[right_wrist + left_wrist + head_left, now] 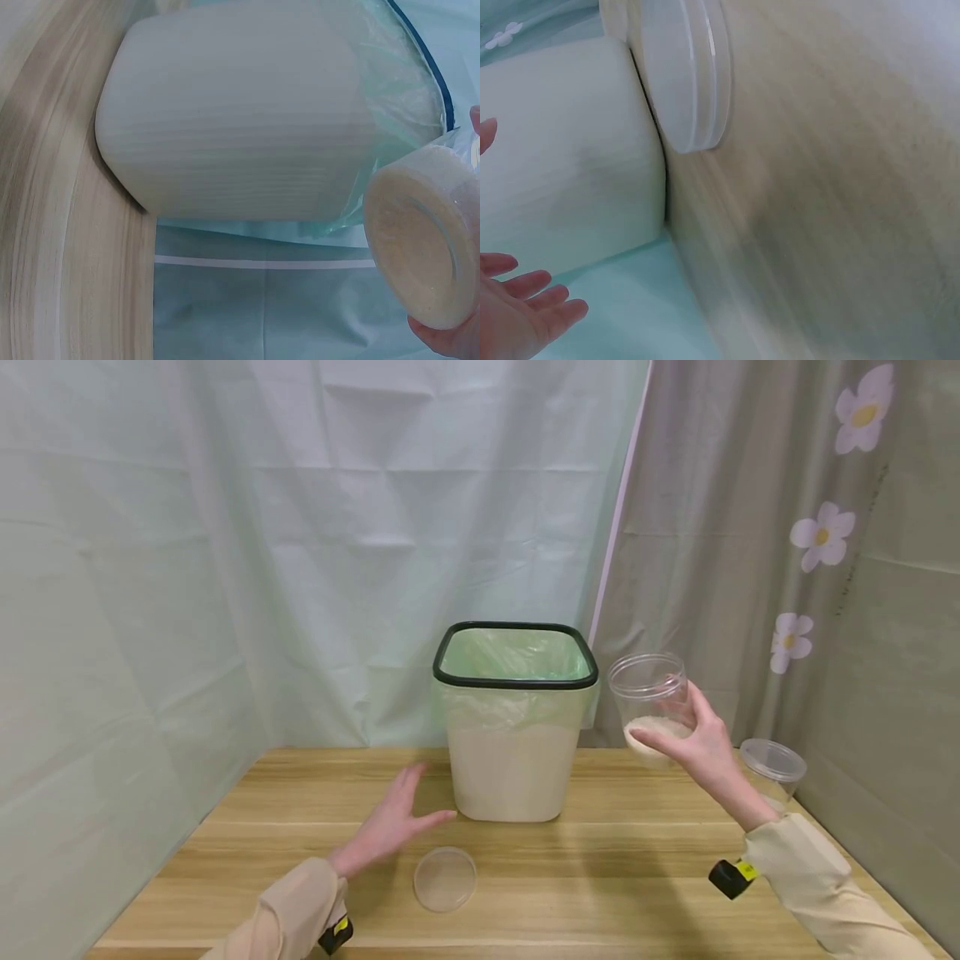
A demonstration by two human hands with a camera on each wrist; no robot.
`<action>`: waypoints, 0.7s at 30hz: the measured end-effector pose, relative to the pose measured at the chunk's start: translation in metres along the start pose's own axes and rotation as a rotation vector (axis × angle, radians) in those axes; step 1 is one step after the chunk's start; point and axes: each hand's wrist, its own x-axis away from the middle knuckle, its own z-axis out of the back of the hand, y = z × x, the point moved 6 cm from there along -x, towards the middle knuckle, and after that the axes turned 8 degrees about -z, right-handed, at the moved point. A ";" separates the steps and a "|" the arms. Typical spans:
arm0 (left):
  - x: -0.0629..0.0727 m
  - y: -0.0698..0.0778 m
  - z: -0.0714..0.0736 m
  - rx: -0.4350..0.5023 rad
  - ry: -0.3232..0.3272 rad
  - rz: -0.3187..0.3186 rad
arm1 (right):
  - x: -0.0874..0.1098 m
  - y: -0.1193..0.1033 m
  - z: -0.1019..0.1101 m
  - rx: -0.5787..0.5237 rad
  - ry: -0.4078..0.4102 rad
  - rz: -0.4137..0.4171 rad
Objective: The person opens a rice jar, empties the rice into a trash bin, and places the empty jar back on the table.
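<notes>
My right hand (708, 743) grips a clear plastic jar (649, 689) from its right side, raised above the table beside the bin. The jar has no lid on, and pale grainy stuff (660, 727) covers its bottom. In the right wrist view the jar's base (416, 251) faces the camera. My left hand (393, 818) hovers left of the bin with fingers spread and nothing in them. Close to that hand, a round clear lid (445, 879) lies flat on the table; the left wrist view shows the lid (697, 75) edge-on.
A white bin (513, 760) with a black rim and pale green liner bag stands mid-table. Behind my right wrist is a second clear jar (772, 768), lidded. Curtains (420, 510) hang around the wooden table (540, 893) at the back and sides.
</notes>
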 end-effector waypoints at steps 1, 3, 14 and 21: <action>-0.001 0.000 0.001 0.002 -0.001 0.007 | 0.000 0.000 0.000 0.000 0.000 -0.002; -0.004 0.001 0.003 0.019 0.003 0.007 | -0.001 0.000 0.000 0.000 -0.001 -0.006; -0.022 0.005 0.024 0.099 0.103 -0.033 | -0.003 -0.001 0.000 0.005 -0.002 -0.008; -0.034 0.009 0.035 0.112 0.141 -0.036 | -0.003 -0.002 0.000 -0.005 -0.005 -0.008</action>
